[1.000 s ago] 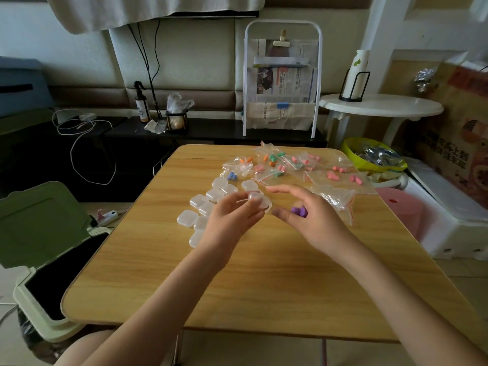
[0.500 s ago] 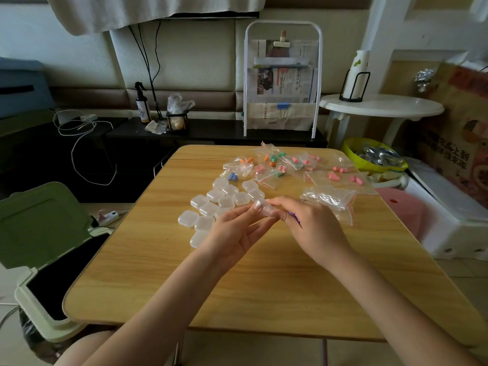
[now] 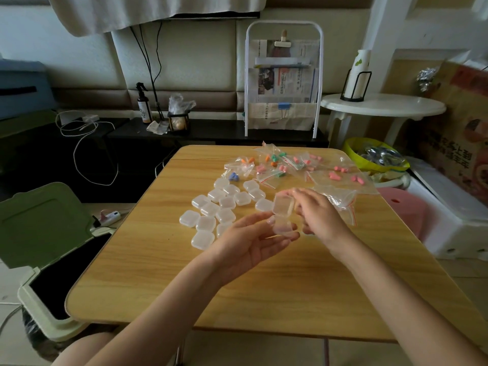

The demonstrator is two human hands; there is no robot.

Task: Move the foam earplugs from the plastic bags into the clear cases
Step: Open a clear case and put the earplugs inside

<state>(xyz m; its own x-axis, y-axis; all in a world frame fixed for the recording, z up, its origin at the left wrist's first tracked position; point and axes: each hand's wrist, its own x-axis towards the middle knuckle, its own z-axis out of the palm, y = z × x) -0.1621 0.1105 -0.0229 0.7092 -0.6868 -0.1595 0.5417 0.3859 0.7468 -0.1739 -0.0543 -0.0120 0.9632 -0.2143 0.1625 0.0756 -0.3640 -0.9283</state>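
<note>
Above the middle of the wooden table [image 3: 264, 281] both hands work on one small clear case [image 3: 283, 216], which is hinged open with its lid standing up. The left hand [image 3: 253, 240] lies palm up beneath it, thumb and fingers pinching the lower half so the open cavity faces upward, probably so that earplugs can drop in without the case tipping. The right hand [image 3: 318, 216] has its fingers curled round the raised lid, seemingly holding it back out of the way; whether it also hides an earplug in the palm cannot be made out. The remaining closed cases [image 3: 219, 207] sit clustered just left of the hands, within easy reach for the next round. Farther back, the plastic bags [image 3: 285, 163] lie spread across the table's far side with foam earplugs [image 3: 340, 175] inside them, pink, orange, green and blue, so most of the load appears not yet moved. One emptier-looking bag [image 3: 340, 199] lies crumpled just behind the right hand. A green bin [image 3: 45, 233] stands open beside the table on the left.
</note>
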